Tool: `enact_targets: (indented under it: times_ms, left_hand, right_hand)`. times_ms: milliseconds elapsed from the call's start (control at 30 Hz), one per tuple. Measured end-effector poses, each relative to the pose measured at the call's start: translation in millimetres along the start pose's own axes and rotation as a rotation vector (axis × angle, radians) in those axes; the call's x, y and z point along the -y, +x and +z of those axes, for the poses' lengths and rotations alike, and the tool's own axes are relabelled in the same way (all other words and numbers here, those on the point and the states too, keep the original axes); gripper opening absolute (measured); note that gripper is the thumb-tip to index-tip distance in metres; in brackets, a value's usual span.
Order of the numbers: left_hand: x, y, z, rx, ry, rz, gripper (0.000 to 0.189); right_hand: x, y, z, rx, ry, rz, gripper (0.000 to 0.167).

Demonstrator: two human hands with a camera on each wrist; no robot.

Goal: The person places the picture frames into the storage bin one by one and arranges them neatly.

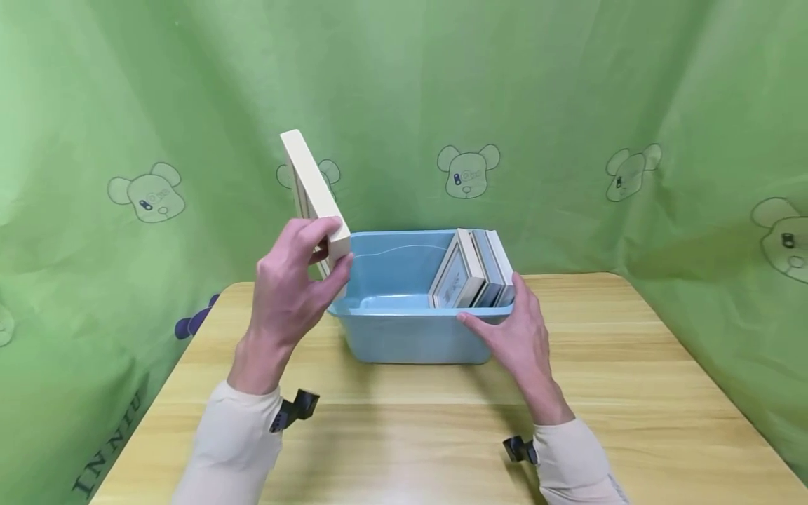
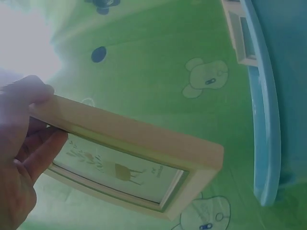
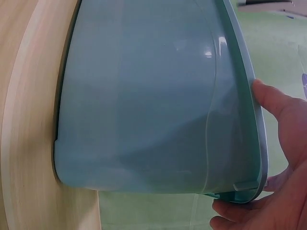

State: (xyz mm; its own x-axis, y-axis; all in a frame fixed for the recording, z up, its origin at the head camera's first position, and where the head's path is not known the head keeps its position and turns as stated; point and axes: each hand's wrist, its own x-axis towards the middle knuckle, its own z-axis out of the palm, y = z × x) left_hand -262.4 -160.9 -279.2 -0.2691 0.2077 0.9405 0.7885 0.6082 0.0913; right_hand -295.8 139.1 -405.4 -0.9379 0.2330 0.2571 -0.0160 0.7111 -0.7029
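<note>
My left hand [image 1: 284, 287] pinches a cream picture frame [image 1: 312, 179] by one end, fingers on one side and thumb on the other. The frame is tilted in the air above the left end of a light blue plastic basin [image 1: 416, 337]. In the left wrist view, the picture frame [image 2: 139, 129] shows a small plant-and-animal drawing behind its pane. My right hand [image 1: 520, 333] holds the basin's near right corner, thumb on the front rim and fingers at the right side. Inside the basin's right end, several picture frames [image 1: 476, 270] lean side by side.
The basin stands on a light wood table [image 1: 404, 435], near its back edge. Behind and around hangs a green curtain [image 1: 536, 84] printed with bear heads. Each sleeved wrist carries a small black camera [image 1: 306, 403].
</note>
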Motion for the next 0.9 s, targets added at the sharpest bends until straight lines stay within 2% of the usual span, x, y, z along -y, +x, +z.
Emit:
enact_targets:
  times_ms: [200,400,767,900]
  left_hand:
    - [7.3,9.1,23.4,0.044,-0.024,0.031,0.042]
    - [14.0,12.0,50.4,0.116,-0.03,0.032,0.042]
    - [24.2,-1.9,92.9,0.207,-0.073,-0.007,0.041]
    - [26.7,-7.9,105.2,0.25,-0.076,-0.044,0.043]
  right_hand:
    - [-0.6,0.2,1.5,-0.003,-0.006,-0.003,0.121]
    - [-0.1,-1.1,0.8,-0.008,-0.004,0.01,0.12]
    - [-1.9,-4.2,1.5,-0.016,0.017,0.013,0.119]
    - [-1.4,-4.0,0.5,-0.017,0.022,0.018,0.12]
